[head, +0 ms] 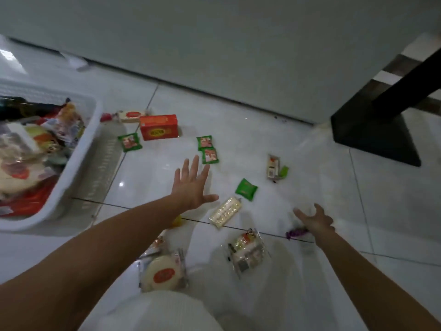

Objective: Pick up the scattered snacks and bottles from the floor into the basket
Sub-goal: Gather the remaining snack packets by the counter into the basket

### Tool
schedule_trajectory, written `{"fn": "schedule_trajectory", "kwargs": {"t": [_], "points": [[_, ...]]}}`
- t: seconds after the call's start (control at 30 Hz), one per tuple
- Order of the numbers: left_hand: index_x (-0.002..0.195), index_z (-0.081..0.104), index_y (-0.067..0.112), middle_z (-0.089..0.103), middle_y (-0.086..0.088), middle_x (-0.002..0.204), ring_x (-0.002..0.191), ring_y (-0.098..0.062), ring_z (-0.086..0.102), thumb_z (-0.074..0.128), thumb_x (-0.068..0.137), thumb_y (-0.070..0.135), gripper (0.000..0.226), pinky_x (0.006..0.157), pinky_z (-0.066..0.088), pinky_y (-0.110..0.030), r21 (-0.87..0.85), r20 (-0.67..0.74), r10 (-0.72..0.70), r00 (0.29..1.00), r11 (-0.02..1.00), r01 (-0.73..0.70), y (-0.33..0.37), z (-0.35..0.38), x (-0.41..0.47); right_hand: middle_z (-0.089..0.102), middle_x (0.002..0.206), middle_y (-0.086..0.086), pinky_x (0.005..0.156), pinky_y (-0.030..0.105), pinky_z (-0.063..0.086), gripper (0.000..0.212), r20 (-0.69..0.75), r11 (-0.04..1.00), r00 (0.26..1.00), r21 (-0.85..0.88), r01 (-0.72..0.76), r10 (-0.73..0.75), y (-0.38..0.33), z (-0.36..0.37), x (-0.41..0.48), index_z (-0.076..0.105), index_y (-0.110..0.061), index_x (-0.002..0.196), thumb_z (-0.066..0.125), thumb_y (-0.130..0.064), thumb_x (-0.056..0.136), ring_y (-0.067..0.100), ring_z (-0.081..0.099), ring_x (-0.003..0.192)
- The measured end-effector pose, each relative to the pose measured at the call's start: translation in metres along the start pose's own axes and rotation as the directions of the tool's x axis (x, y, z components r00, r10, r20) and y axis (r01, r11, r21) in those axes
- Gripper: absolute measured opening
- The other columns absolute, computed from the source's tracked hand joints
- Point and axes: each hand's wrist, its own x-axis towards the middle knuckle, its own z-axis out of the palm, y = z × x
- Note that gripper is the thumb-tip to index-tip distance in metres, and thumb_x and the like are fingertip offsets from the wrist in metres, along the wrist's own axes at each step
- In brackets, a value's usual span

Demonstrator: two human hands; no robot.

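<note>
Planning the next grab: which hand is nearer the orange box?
Left. The left hand, fingers spread, is short of the orange box and slightly to its right; the right hand is much farther right, by a purple wrapper.

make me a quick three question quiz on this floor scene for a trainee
1. In the picture, on which side of the red box does the basket sit? A) left B) right C) on top of it
2. True or false: the left hand grips the red box.
3. What colour is the small item lying right beside the right hand?

Key: 1 A. 2 false: the left hand is spread open and holds nothing. 3 purple.
</note>
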Motion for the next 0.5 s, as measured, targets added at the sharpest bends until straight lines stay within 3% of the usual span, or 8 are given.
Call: {"fn": "schedule_trajectory", "kwargs": {"t": [0.13,0.27,0.4,0.5], "points": [[0.151,-0.012,0.022,-0.024,-0.013,0.157,0.145,-0.036,-0.018,0.050,0.078,0.072,0.108,0.116,-0.002,-0.053,-0.028,0.103,0.046,0.994,0.999,-0.043,0.044,0.033,0.002,0.018,0.146,0.016,0.106,0.056,0.034,0.088,0.041,0.987,0.990,0.079,-0.140,0.137,0.044,0.019,0.012,0.026,-0.034,0.145,0.068,-0.061,0.072,0.043,0.025,0.133],[0.152,-0.007,0.018,-0.009,-0.015,0.159,0.146,-0.038,-0.004,0.056,0.077,0.068,0.110,0.116,0.008,-0.051,0.042,0.114,0.131,0.985,0.990,-0.137,0.059,0.060,-0.002,0.023,0.138,0.019,0.105,0.044,0.033,0.069,-0.030,0.994,0.995,0.052,-0.094,0.096,0.045,0.034,0.016,0.039,-0.024,0.137,0.068,-0.049,0.079,0.042,0.029,0.126],[0.145,0.023,0.020,0.028,-0.014,0.140,0.126,-0.032,0.030,0.061,0.079,0.055,0.084,0.101,0.030,-0.040,0.069,-0.050,0.168,0.985,0.984,-0.164,0.045,0.059,-0.001,0.026,0.138,0.018,0.102,0.042,0.038,0.071,-0.060,0.989,0.996,0.135,-0.064,0.073,0.033,0.049,0.018,0.038,-0.012,0.137,0.073,-0.034,0.079,0.041,0.035,0.124],[0.134,0.036,0.018,0.039,-0.011,0.129,0.117,-0.029,0.039,0.057,0.085,0.047,0.060,0.094,0.033,-0.038,0.061,-0.093,0.175,0.980,0.984,-0.170,0.038,0.055,0.004,0.027,0.136,0.018,0.100,0.043,0.045,0.070,-0.064,0.986,0.996,0.160,-0.044,0.055,0.020,0.059,0.019,0.038,-0.007,0.135,0.075,-0.023,0.077,0.040,0.043,0.119]]}}
